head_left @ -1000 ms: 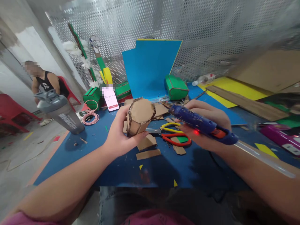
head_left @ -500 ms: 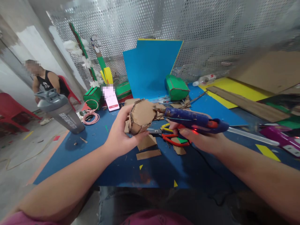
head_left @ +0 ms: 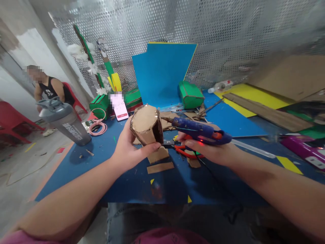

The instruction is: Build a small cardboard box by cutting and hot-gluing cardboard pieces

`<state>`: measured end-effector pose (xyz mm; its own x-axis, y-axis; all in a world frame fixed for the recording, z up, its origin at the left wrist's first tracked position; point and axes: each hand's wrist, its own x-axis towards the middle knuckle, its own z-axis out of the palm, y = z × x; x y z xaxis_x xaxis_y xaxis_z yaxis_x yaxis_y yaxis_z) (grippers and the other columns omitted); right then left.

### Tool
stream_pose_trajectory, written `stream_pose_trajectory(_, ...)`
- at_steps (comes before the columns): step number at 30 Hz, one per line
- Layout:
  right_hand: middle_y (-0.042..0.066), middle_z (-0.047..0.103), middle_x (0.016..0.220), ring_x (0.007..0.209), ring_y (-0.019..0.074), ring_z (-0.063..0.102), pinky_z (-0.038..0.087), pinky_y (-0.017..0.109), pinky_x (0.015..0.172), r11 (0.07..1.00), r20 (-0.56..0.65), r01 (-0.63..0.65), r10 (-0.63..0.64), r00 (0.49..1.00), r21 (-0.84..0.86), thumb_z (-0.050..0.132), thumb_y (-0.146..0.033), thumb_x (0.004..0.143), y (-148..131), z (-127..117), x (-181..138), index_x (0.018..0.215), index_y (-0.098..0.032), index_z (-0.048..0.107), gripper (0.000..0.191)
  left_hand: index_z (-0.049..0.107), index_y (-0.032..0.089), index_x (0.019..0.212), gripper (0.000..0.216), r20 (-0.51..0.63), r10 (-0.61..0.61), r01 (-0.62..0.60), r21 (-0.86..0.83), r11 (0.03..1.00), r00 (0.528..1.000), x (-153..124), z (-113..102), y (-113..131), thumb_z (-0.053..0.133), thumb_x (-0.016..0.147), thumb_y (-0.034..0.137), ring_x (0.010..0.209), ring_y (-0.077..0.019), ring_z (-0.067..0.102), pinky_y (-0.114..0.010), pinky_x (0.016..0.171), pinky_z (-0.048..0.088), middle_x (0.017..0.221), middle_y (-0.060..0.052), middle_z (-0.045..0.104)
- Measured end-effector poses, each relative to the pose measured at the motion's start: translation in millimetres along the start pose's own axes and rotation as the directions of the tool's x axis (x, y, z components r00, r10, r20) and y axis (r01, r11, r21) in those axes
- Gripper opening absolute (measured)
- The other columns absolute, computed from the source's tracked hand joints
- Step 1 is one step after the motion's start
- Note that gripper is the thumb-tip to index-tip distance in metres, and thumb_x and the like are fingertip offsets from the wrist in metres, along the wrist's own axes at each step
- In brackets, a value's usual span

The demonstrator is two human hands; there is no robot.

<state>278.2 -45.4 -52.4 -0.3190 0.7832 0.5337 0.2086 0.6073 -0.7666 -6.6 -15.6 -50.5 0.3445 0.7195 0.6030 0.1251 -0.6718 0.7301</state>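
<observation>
My left hand [head_left: 130, 144] grips a small many-sided cardboard box [head_left: 144, 119] above the table, its flat face tilted up toward me. Shiny glue shows along the box's upper right edge, and a dark gap opens in its right side. In my right hand [head_left: 200, 145] is a blue hot glue gun [head_left: 200, 128] with a glue stick [head_left: 254, 149] sticking out of its back. The nozzle points left, close to the box's right edge; whether it touches I cannot tell. Red-handled scissors [head_left: 186, 151] lie below, among cardboard scraps [head_left: 159, 167].
To the left stand a shaker bottle [head_left: 68, 118], a phone [head_left: 119, 106] and a coiled pink cable [head_left: 99, 127]. Behind are blue boards [head_left: 167, 71] and a green box [head_left: 190, 95]. A purple tool [head_left: 304, 149] lies right. Another person [head_left: 53, 88] sits at far left.
My left hand has turned the box, so the gap in its right side now shows. The glue gun has shifted a little left and its tip has dropped slightly away from the top face.
</observation>
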Motion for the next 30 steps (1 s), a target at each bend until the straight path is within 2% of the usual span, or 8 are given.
stream_pose_trajectory(3, 0.001, 0.08, 0.08, 0.068, 0.0171, 0.076, 0.066, 0.028, 0.065, 0.997, -0.115, 0.073, -0.069, 0.991, 0.028, 0.079, -0.05, 0.1, -0.5, 3.4, 0.0, 0.093, -0.026, 0.084, 0.025, 0.06, 0.025, 0.149, 0.085, -0.04, 0.023, -0.021, 0.05, 0.999, 0.999, -0.6, -1.5, -2.4, 0.093, 0.082, 0.065, 0.148, -0.0404, 0.065, -0.058, 0.127, 0.053, 0.153, -0.019, 0.069)
stream_pose_trajectory(7, 0.001, 0.08, 0.079, 0.066, 0.0166, 0.076, 0.066, 0.027, 0.062, 0.988, -0.158, 0.152, -0.146, 0.977, 0.03, 0.078, -0.053, 0.101, -3.3, 4.7, -0.1, 0.091, -0.028, 0.084, 0.027, 0.048, 0.03, 0.162, 0.094, -0.024, 0.078, -0.075, 0.098, 0.992, 0.997, -0.6, -2.7, -6.8, 0.092, 0.085, 0.061, 0.152, -0.039, 0.061, -0.057, 0.129, 0.051, 0.164, -0.018, 0.061)
stream_pose_trajectory(10, 0.002, 0.08, 0.079, 0.067, 0.0169, 0.077, 0.068, 0.027, 0.063, 0.988, -0.143, 0.152, -0.145, 0.979, 0.041, 0.08, -0.056, 0.099, -5.5, 4.2, -0.3, 0.094, -0.029, 0.085, 0.028, 0.044, 0.032, 0.163, 0.093, -0.016, 0.114, -0.111, 0.124, 0.986, 0.993, 0.2, -2.9, -8.4, 0.092, 0.087, 0.056, 0.155, -0.0384, 0.058, -0.058, 0.131, 0.049, 0.167, -0.017, 0.058)
stream_pose_trajectory(15, 0.004, 0.084, 0.084, 0.073, 0.02, 0.082, 0.07, 0.029, 0.067, 0.994, -0.118, 0.085, -0.076, 0.99, 0.072, 0.081, -0.058, 0.097, -5.3, 3.7, -1.1, 0.093, -0.027, 0.085, 0.031, 0.048, 0.033, 0.157, 0.078, 0.006, 0.199, -0.198, 0.152, 0.968, 0.98, 4.5, -2.4, -2.4, 0.087, 0.092, 0.051, 0.15, -0.0369, 0.061, -0.056, 0.127, 0.052, 0.16, -0.015, 0.061)
stream_pose_trajectory(19, 0.003, 0.086, 0.086, 0.075, 0.0206, 0.083, 0.07, 0.028, 0.067, 0.993, -0.11, 0.097, -0.089, 0.99, 0.072, 0.081, -0.057, 0.097, -6.1, 3.1, -1.3, 0.093, -0.029, 0.085, 0.028, 0.053, 0.034, 0.152, 0.064, 0.013, 0.228, -0.226, 0.194, 0.955, 0.974, 7.1, -4.1, 4.6, 0.083, 0.095, 0.037, 0.141, -0.0346, 0.066, -0.055, 0.12, 0.057, 0.151, -0.013, 0.065)
stream_pose_trajectory(24, 0.005, 0.085, 0.088, 0.072, 0.0191, 0.082, 0.069, 0.027, 0.065, 0.992, -0.031, 0.12, -0.119, 0.992, 0.038, 0.083, -0.041, 0.097, -9.9, -3.9, -0.1, 0.097, -0.025, 0.085, 0.016, 0.054, 0.032, 0.149, 0.063, 0.018, 0.229, -0.226, 0.235, 0.945, 0.973, 8.6, -6.7, 7.5, 0.083, 0.093, 0.031, 0.135, -0.0345, 0.069, -0.054, 0.114, 0.059, 0.146, -0.013, 0.066)
stream_pose_trajectory(30, 0.006, 0.084, 0.09, 0.074, 0.0217, 0.082, 0.069, 0.029, 0.065, 0.995, 0.061, 0.093, -0.094, 0.994, 0.021, 0.084, -0.031, 0.095, -9.7, -12.4, 1.4, 0.101, -0.025, 0.085, 0.009, 0.055, 0.033, 0.15, 0.061, 0.006, 0.285, -0.28, 0.21, 0.937, 0.959, 9.2, -5.6, 5.8, 0.082, 0.095, 0.03, 0.144, -0.0348, 0.065, -0.054, 0.121, 0.055, 0.15, -0.013, 0.064)
